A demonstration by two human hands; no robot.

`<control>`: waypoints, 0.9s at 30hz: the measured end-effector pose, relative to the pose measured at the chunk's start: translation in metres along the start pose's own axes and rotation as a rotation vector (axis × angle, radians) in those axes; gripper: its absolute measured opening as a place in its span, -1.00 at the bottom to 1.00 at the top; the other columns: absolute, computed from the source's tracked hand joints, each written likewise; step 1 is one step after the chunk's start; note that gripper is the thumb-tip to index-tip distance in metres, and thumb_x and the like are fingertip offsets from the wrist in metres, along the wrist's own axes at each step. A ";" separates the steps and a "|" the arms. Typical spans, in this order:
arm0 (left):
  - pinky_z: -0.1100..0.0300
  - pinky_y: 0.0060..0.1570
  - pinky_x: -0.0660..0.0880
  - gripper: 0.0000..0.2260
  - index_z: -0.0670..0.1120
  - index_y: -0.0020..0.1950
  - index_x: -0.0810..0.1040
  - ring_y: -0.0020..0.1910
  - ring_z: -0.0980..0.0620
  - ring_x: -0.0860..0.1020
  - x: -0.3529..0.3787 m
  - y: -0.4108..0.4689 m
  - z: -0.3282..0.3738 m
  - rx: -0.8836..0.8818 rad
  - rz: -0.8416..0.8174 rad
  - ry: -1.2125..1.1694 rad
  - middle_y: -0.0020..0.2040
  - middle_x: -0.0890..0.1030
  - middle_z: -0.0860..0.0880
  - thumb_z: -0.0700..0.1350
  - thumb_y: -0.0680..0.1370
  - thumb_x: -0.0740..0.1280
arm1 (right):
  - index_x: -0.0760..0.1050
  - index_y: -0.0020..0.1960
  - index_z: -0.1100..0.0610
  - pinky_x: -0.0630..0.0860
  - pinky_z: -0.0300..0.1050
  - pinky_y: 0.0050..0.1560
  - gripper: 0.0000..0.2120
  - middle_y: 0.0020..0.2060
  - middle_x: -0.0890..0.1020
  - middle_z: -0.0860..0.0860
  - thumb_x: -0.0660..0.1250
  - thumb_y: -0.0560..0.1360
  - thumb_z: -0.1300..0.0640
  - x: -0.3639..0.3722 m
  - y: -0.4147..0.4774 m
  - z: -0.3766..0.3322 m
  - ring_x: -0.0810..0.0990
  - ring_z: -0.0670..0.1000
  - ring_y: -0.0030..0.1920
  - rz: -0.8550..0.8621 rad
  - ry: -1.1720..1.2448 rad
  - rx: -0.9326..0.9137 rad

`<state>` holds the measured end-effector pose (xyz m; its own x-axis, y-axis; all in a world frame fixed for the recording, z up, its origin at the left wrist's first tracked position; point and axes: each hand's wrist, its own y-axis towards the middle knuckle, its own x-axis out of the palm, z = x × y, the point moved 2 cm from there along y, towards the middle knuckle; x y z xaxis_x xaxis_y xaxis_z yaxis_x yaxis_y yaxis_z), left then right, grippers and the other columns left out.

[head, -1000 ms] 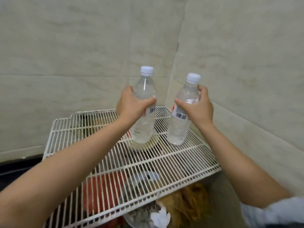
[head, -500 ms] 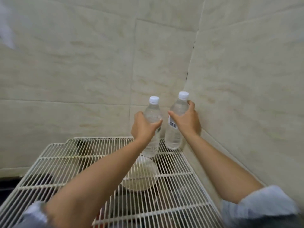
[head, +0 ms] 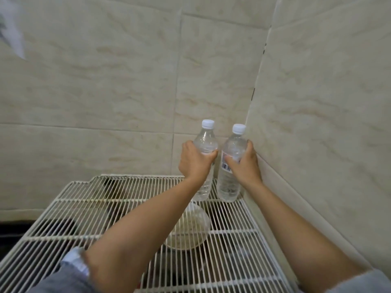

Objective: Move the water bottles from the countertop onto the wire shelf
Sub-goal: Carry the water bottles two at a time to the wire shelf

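Two clear plastic water bottles with white caps stand upright at the far right corner of the white wire shelf (head: 110, 199), just beside each other, close to the beige tiled walls. The left hand (head: 195, 163) grasps the left bottle (head: 205, 144) around its middle, and the right hand (head: 245, 163) grasps the right bottle (head: 232, 149), the one nearer the corner. A pale round bowl (head: 190, 231) shows through the shelf wires, below the bottles.

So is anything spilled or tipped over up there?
Nothing stands out. Both bottles are capped and upright at the shelf's back corner, one in each hand. No spill shows.
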<state>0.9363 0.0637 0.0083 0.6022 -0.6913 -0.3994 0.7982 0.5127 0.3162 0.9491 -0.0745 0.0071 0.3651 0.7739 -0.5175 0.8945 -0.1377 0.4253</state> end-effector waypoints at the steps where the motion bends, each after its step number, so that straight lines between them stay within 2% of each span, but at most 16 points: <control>1: 0.04 -0.10 0.48 -0.43 -0.13 0.10 0.37 0.01 -0.09 0.53 0.006 0.002 0.004 -0.013 0.021 -0.008 0.06 0.50 -0.07 0.21 0.30 0.42 | 0.10 0.41 0.10 0.47 0.09 0.18 -0.18 0.26 0.45 0.14 0.41 0.29 -0.06 -0.001 0.002 0.002 0.47 0.15 0.21 -0.012 0.008 0.003; 4: 0.01 -0.07 0.47 -0.37 -0.17 0.16 0.36 0.07 -0.10 0.50 0.009 0.007 0.002 -0.030 0.079 0.002 0.11 0.48 -0.10 0.23 0.31 0.41 | 0.11 0.39 0.05 0.46 0.16 0.21 -0.09 0.27 0.43 0.14 0.38 0.14 -0.17 0.002 0.001 0.005 0.46 0.14 0.24 -0.060 0.072 0.030; 9: -0.01 -0.08 0.51 -0.32 -0.19 0.18 0.35 0.06 -0.11 0.51 0.015 0.002 -0.001 0.000 0.088 -0.009 0.12 0.46 -0.11 0.27 0.29 0.40 | 0.19 0.37 0.10 0.48 0.09 0.18 -0.21 0.22 0.50 0.12 0.49 0.25 0.06 0.003 0.013 0.008 0.51 0.11 0.19 -0.014 0.073 0.044; 12: -0.01 -0.06 0.51 -0.31 -0.19 0.20 0.34 0.06 -0.08 0.49 0.011 -0.008 -0.009 0.057 0.104 -0.001 0.11 0.46 -0.11 0.25 0.30 0.40 | 0.18 0.40 0.11 0.45 0.07 0.21 -0.20 0.25 0.48 0.12 0.49 0.27 0.06 0.008 0.021 0.004 0.48 0.15 0.22 0.036 0.069 0.084; 14: 0.03 0.02 0.49 -0.30 -0.17 0.22 0.32 0.10 -0.05 0.47 0.012 -0.008 -0.018 0.123 0.056 0.015 0.13 0.45 -0.09 0.23 0.29 0.42 | 0.17 0.41 0.11 0.45 0.06 0.21 -0.21 0.27 0.47 0.12 0.48 0.30 0.03 0.011 0.021 0.003 0.48 0.15 0.23 0.058 0.054 0.081; 16: 0.01 0.16 0.46 -0.22 -0.09 0.30 0.24 0.16 -0.02 0.46 0.013 -0.004 -0.028 0.135 -0.107 -0.121 0.18 0.44 -0.06 0.23 0.23 0.45 | 0.16 0.41 0.11 0.45 0.06 0.22 -0.19 0.29 0.45 0.13 0.49 0.29 -0.01 0.012 0.018 0.004 0.46 0.16 0.26 0.090 0.032 0.061; 18: 0.06 0.17 0.49 -0.16 0.02 0.38 0.12 0.16 0.02 0.49 0.008 0.003 -0.036 0.085 -0.359 -0.366 0.21 0.44 -0.01 0.13 0.24 0.50 | 0.17 0.41 0.10 0.43 0.03 0.24 -0.18 0.32 0.42 0.13 0.50 0.28 -0.02 0.010 0.014 0.004 0.43 0.15 0.29 0.127 0.028 0.068; 20: 0.28 -0.03 0.53 -0.25 -0.06 0.40 0.14 0.12 0.03 0.52 -0.002 0.009 -0.042 0.054 -0.606 -0.418 0.16 0.48 -0.01 -0.14 0.33 0.49 | 0.16 0.41 0.10 0.40 0.01 0.23 -0.16 0.34 0.39 0.12 0.50 0.27 -0.02 0.009 0.012 0.004 0.41 0.14 0.31 0.122 0.025 0.074; 22: 0.34 -0.19 0.52 -0.35 -0.10 0.34 0.24 0.15 -0.03 0.52 -0.009 0.010 -0.042 0.073 -0.697 -0.371 0.07 0.50 0.03 -0.28 0.33 0.46 | 0.17 0.41 0.10 0.40 -0.01 0.21 -0.17 0.34 0.38 0.11 0.51 0.27 -0.01 0.007 0.013 0.001 0.43 0.13 0.29 0.074 0.027 0.083; 25: 0.29 -0.09 0.48 -0.34 -0.06 0.32 0.28 0.07 0.05 0.50 -0.006 0.006 -0.037 0.100 -0.556 -0.335 0.06 0.48 0.06 -0.25 0.31 0.49 | 0.23 0.36 0.12 0.42 -0.07 0.14 -0.25 0.28 0.47 0.08 0.51 0.28 0.05 0.005 0.008 -0.001 0.49 0.10 0.23 -0.014 0.080 0.092; 27: 0.25 -0.04 0.48 -0.37 -0.04 0.30 0.30 0.03 0.09 0.49 0.002 0.001 -0.035 0.073 -0.420 -0.362 0.02 0.46 0.09 -0.22 0.31 0.49 | 0.17 0.41 0.04 0.46 -0.01 0.20 -0.16 0.26 0.50 0.02 0.51 0.26 0.00 0.006 0.001 0.001 0.50 0.03 0.23 -0.061 0.084 0.072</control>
<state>0.9387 0.0805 -0.0228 0.1785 -0.9661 -0.1867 0.9578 0.1272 0.2578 0.9523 -0.0705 0.0042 0.2894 0.8307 -0.4757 0.9317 -0.1306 0.3389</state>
